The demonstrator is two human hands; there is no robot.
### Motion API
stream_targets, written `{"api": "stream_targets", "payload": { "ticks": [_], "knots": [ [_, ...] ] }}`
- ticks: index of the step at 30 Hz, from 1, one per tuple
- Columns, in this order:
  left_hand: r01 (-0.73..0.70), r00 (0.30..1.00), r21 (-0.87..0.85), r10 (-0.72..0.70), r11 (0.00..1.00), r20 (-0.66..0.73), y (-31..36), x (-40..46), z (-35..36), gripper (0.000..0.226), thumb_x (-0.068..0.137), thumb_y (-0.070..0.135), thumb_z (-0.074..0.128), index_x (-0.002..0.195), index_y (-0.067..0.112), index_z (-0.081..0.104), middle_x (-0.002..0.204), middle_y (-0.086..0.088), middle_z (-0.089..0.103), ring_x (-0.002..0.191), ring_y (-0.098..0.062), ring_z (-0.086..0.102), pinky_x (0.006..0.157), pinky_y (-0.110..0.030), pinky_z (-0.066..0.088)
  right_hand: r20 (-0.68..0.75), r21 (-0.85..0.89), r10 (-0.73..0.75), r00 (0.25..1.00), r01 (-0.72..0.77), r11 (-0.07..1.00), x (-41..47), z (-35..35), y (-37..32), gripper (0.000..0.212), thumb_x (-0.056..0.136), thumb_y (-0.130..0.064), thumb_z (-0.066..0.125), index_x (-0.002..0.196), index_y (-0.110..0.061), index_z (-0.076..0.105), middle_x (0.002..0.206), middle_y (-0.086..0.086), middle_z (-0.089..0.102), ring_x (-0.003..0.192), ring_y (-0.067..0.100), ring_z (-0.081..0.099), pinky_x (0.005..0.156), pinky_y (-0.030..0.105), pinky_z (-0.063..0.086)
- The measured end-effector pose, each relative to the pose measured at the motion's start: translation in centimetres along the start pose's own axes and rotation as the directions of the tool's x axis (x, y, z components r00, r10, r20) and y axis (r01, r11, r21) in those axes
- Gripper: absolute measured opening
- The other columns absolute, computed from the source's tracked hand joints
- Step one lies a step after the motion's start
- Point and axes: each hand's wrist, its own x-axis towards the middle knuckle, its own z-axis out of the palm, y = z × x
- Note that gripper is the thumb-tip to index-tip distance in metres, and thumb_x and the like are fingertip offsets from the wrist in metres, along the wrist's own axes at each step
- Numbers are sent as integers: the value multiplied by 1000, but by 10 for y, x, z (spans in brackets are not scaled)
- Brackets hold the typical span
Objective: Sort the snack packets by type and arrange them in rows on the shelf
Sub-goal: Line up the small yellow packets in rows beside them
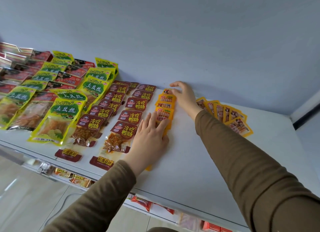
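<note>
Head view of a white shelf (pixel 199 162) bearing sorted snack packets. A row of overlapping orange packets (pixel 164 109) runs from the centre toward 12 o'clock. The left hand (pixel 149 136) lies flat, fingers straight and spread, pressing the near end of this row. The right hand (pixel 183 96), at 12 o'clock of the row, touches its far packet with loosely bent fingers; whether it pinches the packet cannot be told. A fanned group of orange packets (pixel 226 115) lies at 3 o'clock. Two rows of dark red packets (pixel 128 114) lie at 9 o'clock, green-and-yellow packets (pixel 64 109) beyond them.
</note>
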Motion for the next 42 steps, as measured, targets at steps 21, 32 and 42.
{"api": "stream_targets", "payload": {
  "ticks": [21,32,42],
  "knots": [
    [65,993,-190,-82,980,-85,-15,-58,7,79,104,53,39,164,24,-3,173,3,-1,158,-16,0,121,-29,0,171,436,281,944,-329,838,-123,14,-45,50,109,-25,42,157,-27,31,165,-4,28,151,11,27,123,37,28],
    [44,999,-20,-44,999,14,-15,-69,7,72,105,56,20,163,25,-9,172,2,-10,158,-19,-11,125,-35,-4,188,497,266,945,-325,805,-138,14,-52,47,109,-17,40,155,-26,36,162,-6,34,144,4,32,119,29,30],
    [37,980,-364,-105,931,-167,-29,-2,-34,62,108,37,36,163,24,12,171,-2,14,158,-21,6,125,-38,6,44,492,377,925,-348,798,-120,4,-43,46,109,-16,38,155,-19,36,161,-6,34,148,10,31,111,21,27]
  ]
}}
